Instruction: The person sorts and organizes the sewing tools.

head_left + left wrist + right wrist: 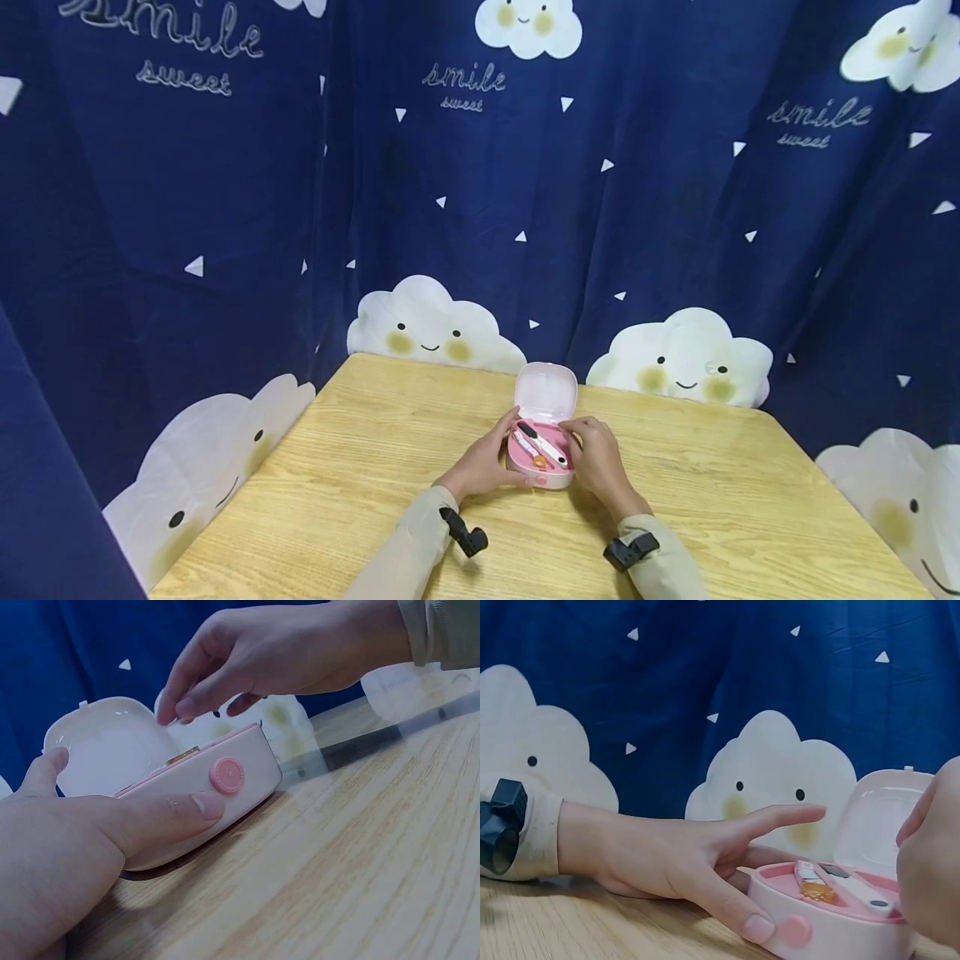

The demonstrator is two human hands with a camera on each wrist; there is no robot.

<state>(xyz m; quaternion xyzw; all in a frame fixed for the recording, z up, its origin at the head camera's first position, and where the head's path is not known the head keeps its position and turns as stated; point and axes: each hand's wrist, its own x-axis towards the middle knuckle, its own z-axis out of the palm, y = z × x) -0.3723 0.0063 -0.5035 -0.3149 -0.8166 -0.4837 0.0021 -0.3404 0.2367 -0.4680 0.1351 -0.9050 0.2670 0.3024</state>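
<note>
A small pink and white case point(551, 481) stands on the table with its lid point(546, 392) raised at the back. My left hand point(483, 461) grips its left side, the thumb point(169, 821) along the front wall beside a round pink button point(226, 775). In the pink tray lie a slim white tool with a dark end point(859, 891) and a small white piece with an amber end point(815, 891). Over the tray's right side is my right hand point(597, 460), fingers bent downward and tips close together. Whether those fingertips hold anything cannot be made out.
The case stands on a light wooden table point(720, 492). Behind and around the table hangs a dark blue curtain point(675, 208) with white clouds and triangles. Each wrist carries a black camera point(632, 551) over a beige sleeve point(667, 575).
</note>
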